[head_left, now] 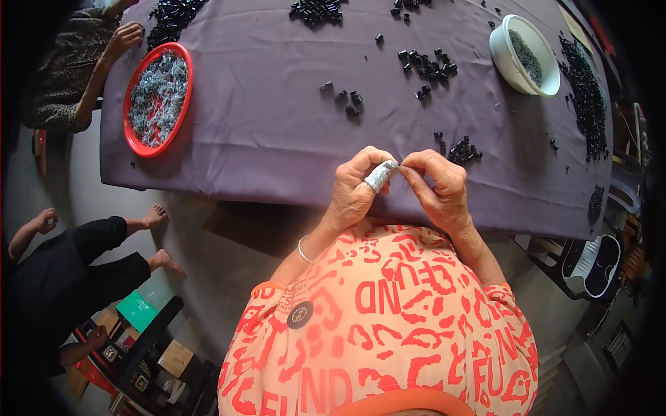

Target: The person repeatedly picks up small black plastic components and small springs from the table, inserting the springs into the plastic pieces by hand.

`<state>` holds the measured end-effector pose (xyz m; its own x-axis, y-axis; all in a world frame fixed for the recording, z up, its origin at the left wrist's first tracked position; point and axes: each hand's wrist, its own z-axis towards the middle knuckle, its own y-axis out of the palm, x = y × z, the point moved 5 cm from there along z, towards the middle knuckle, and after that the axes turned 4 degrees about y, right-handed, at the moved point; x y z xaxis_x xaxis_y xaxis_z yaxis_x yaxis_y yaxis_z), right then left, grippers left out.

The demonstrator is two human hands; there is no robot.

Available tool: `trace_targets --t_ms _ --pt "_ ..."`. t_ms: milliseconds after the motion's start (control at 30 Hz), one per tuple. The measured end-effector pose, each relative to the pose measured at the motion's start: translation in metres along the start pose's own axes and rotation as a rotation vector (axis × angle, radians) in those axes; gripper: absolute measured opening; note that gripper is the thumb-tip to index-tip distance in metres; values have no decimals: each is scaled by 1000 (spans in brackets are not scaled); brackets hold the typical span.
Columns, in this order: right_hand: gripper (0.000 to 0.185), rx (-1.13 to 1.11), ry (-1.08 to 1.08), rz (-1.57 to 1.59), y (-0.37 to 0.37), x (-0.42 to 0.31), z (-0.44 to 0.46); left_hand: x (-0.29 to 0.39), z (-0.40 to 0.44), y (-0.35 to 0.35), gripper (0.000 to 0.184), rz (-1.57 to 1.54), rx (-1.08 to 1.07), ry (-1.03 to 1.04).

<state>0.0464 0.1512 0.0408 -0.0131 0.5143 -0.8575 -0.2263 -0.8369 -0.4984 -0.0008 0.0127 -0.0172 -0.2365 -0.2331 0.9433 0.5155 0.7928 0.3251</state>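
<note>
My left hand [352, 187] and my right hand [442, 184] meet just above the near edge of the cloth-covered table. A pale grey wrap [381, 176] covers one finger of my left hand. The fingertips of both hands are pinched together and almost touch; what they hold is too small and too hidden to name. Just beyond my right hand lies a small cluster of short black cylindrical pieces [463, 150]. Farther out on the cloth are a few single black pieces [352, 104] and a looser group of them [428, 66].
A red tray [187, 69] of small grey-clear parts stands at left, a white tub [501, 52] of similar parts at right. Black pieces heap along the right edge [583, 97] and at the back [316, 10]. Another person's hand [125, 38] reaches in at upper left; someone sits below.
</note>
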Motion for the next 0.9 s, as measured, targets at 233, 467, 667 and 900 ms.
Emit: trace_targets --t_ms 233,467,667,900 --pt "12 -44 88 111 1 4 8 -3 4 0 9 -129 16 -99" --pt "20 246 -78 -348 -35 36 60 -10 4 -9 16 -296 15 -116" --pt "26 133 -72 -698 -24 58 79 -11 1 -12 15 -298 58 -164" --pt "26 145 -1 -451 -31 66 54 -9 3 -11 13 -272 22 -200"
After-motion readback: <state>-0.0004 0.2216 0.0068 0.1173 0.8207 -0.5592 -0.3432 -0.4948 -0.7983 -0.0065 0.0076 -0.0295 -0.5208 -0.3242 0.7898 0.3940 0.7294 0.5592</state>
